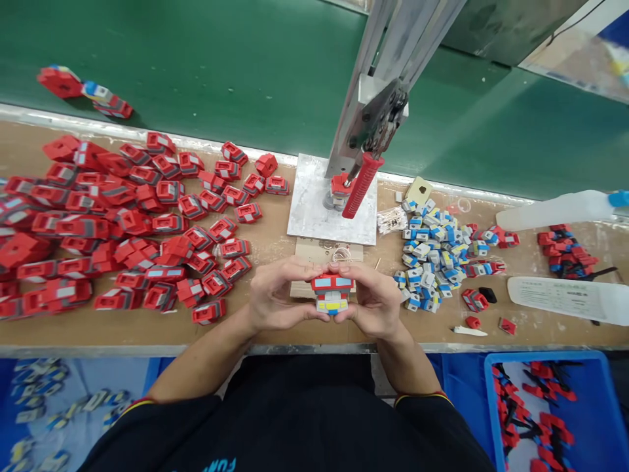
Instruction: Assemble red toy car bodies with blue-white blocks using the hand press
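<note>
Between both hands, at the front middle of the bench, is a toy truck piece [333,293]. Its upper part is red with light-blue windows, and its lower part is grey with yellow and blue patches. My left hand [276,295] grips its left side, fingertips on top and thumb below. The right side is pinched the same way by my right hand [377,298]. Just beyond the fingers stands a press with a red lever handle [362,185] over a metal base plate [309,213]. A red toy part [339,185] sits beneath the press tip.
Many red toy shells [170,223] cover the bench at left. On the right lie a pile of small grey, blue and yellow parts [427,252], cotton swabs [392,220] and two plastic bottles [565,298]. A blue bin [597,400] with red-black parts stands below right.
</note>
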A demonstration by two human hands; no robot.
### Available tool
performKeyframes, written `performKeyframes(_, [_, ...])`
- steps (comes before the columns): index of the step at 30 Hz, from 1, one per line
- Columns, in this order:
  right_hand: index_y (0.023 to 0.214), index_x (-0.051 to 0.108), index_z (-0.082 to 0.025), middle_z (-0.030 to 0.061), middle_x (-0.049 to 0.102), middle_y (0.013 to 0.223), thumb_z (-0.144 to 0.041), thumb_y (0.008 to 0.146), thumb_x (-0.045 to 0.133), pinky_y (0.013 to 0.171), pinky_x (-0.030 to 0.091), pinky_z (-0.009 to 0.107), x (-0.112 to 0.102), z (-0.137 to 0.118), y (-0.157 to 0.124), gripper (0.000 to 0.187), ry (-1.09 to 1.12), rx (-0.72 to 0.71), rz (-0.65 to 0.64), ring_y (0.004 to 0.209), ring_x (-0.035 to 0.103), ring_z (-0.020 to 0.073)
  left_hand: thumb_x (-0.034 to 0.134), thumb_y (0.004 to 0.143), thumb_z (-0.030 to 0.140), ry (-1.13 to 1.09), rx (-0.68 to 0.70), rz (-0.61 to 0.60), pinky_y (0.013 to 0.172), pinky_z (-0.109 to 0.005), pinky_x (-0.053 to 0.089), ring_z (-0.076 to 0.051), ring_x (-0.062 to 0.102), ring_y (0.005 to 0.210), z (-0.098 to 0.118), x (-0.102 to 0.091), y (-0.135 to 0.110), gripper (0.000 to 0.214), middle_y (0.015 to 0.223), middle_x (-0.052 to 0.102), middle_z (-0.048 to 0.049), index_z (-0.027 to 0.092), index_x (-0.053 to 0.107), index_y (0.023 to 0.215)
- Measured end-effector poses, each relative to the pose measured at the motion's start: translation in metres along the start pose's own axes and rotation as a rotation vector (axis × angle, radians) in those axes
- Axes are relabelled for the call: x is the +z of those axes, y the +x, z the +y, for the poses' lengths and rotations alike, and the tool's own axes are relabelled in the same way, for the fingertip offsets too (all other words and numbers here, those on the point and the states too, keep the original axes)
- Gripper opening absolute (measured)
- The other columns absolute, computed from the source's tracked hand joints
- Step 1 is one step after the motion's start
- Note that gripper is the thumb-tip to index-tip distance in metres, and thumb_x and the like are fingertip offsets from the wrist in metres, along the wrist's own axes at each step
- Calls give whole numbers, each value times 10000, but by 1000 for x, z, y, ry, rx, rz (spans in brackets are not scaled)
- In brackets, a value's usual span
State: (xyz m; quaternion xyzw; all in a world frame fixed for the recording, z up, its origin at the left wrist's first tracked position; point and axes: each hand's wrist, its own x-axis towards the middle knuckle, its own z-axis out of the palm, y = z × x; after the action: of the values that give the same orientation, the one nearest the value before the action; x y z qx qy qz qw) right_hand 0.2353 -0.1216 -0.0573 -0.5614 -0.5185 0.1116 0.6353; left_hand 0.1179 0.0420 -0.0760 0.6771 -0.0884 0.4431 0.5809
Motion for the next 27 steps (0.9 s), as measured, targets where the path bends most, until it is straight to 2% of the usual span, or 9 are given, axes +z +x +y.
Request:
performKeyframes(4, [1471,674,-354,78,842,1281,-497,882,860,1014,691,410,0,7,4,634,36,-4,-6,1160,827,267,962,822,397,-1,-14,-4,824,-298,685,-220,826,945,-1,0,2,597,1073,843,-101,244,748,1357])
performKeyframes(11, [1526,624,-371,80,820,1303,-516,847,881,1051,657,396,-6,11,7,740,16,-65,-3,1198,793,255,946,824,448,164,-33,-137,896,-358,681,-259,818,1051,12,-8,10,673,1186,824,-132,254,707,1423])
performKeyframes(16, [1545,586,-342,86,824,1277,-449,904,852,997,678,375,-11,-1,8,703,-62,-129,-100,1151,809,242,950,796,510,248,44,-138,766,-352,664,-237,797,878,29,-5,16,652,996,834,-93,246,743,1354])
performKeyframes(19, [1563,543,-327,90,822,1273,-364,958,817,980,685,378,-14,-8,7,665,-141,-166,-142,1144,812,240,934,819,521,344,86,-185,780,-384,659,-255,791,902,40,-5,17,606,951,827,-77,246,743,1324])
performKeyframes(21, [1591,505,-317,111,801,1321,-358,962,813,1013,677,404,-16,-12,6,701,-194,-182,-150,1211,788,260,924,847,490,436,80,-210,818,-391,661,-259,796,943,44,-13,14,540,984,831,-76,251,742,1296])
performKeyframes(24, [1614,480,-312,138,758,1373,-384,940,838,956,685,416,-22,-14,3,767,-249,-175,-72,1259,749,287,907,868,481,613,-63,-181,858,-380,654,-252,798,962,40,-42,2,444,1045,831,-81,235,743,1199])
performKeyframes(27, [1569,533,-336,116,757,1309,-337,934,848,790,681,371,-30,-14,2,709,-238,-150,51,1148,757,270,849,881,518,832,-355,-182,804,-358,637,-255,794,911,27,-75,-13,400,1047,823,-79,216,720,1110])
